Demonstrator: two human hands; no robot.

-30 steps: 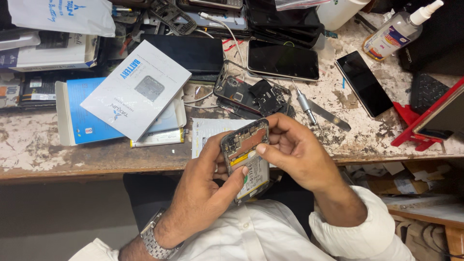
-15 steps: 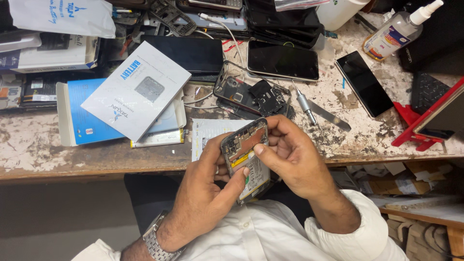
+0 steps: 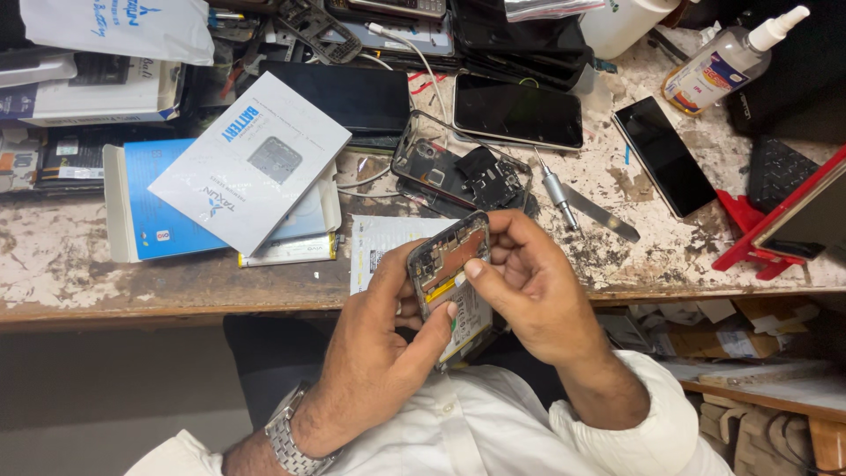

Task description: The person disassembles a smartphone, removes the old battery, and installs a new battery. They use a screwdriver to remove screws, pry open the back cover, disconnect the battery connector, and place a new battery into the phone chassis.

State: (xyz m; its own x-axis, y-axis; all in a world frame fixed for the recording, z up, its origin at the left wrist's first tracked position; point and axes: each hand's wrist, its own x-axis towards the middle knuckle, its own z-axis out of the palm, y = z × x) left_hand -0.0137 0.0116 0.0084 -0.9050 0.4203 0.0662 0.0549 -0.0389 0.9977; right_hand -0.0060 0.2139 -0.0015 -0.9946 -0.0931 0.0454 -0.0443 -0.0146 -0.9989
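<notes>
An opened phone with its back cover off shows a circuit board, an orange flex strip and a pale battery. My left hand cradles it from below, thumb resting on the battery. My right hand wraps its right side, with the index fingertip pressing on the board near the orange strip. The phone is held over my lap, just in front of the worn table edge. A metal watch sits on my left wrist.
Another stripped phone frame lies on the table behind, beside a small screwdriver and a metal pry strip. Dark phones, a white box on a blue box, a spray bottle and a red stand surround them.
My right index finger has shifted slightly along the top of the phone's board. The phone has tilted a little in my hands.
</notes>
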